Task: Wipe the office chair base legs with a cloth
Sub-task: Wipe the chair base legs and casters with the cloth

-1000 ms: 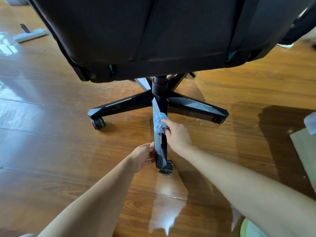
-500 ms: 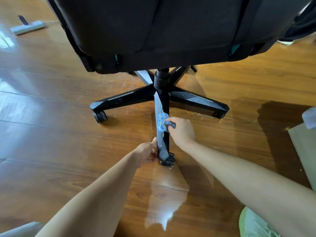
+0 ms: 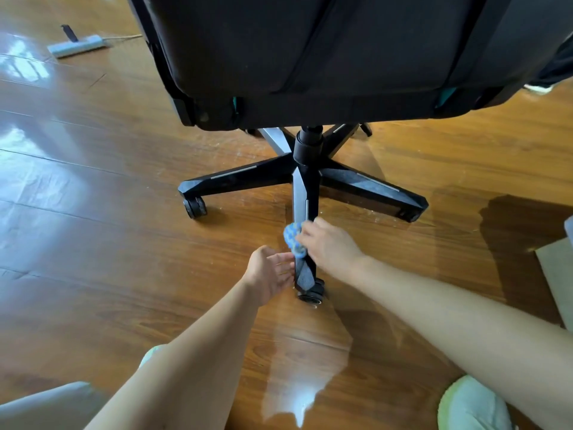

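Mostly glossy wooden floor (image 3: 93, 243) is seen, streaked with window glare and a pale reflection patch near the bottom. The upper middle is filled by a black office chair (image 3: 310, 57), viewed from behind and above, with teal trim at its lower corners. Beneath it a black star base (image 3: 307, 150) is spread on the floor; a thin silver strip is noted along the legs, and pale dust specks lie on the boards around them. One leg is pointed left (image 3: 235, 178), one right (image 3: 372, 187), and the near leg (image 3: 302, 197) is aimed straight at the viewer, ended by a caster (image 3: 311, 293).

Open floor is left on both sides of the near leg. The right edge is bounded by a flat cardboard sheet (image 3: 558, 274); a pale green shoe (image 3: 471, 405) is set at the lower right, and a power strip (image 3: 77, 46) lies far off at upper left.

The right hand (image 3: 328, 246) is laid over the near leg's lower half, its fingers curled on a bunched blue cloth (image 3: 293, 237) pressed against the leg's top and left face. The left hand (image 3: 269, 274) is held palm-in at the leg's left side just above the caster, fingers relaxed and slightly spread, tips at the leg.
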### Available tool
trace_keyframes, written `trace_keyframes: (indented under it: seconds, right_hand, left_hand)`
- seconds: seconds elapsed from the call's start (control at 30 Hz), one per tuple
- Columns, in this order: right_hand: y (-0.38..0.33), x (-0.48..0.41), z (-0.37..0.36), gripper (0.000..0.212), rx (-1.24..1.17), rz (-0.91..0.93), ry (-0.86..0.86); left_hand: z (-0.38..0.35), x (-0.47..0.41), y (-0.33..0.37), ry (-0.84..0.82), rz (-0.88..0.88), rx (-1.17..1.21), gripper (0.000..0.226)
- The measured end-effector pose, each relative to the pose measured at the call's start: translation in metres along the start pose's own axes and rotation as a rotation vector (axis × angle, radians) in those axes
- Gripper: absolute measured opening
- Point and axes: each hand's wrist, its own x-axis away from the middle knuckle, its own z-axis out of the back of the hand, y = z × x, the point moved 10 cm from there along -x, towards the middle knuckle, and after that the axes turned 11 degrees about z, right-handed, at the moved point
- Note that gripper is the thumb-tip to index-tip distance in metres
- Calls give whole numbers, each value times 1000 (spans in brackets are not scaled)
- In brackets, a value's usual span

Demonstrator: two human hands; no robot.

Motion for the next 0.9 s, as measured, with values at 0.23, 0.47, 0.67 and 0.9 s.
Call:
trace_keyframes:
  seconds: [0.23,0.47,0.67,0.9]
  right_hand:
    - [-8,-13,-2,22,40,84,-68]
    - [-32,-6,-9,22,54,343,-150]
    - [47,-60,17,22,18,-109,-28]
    - [-7,-22,-11,21,-12,154,-157]
  left_hand:
    - [2,-1,2,7,-22,44,49]
    - [2,-9,17,-3,-94,90,64]
    - [12,-14,31,115,-155,69,62]
    - [-6,-22,44,154,-154,131,26]
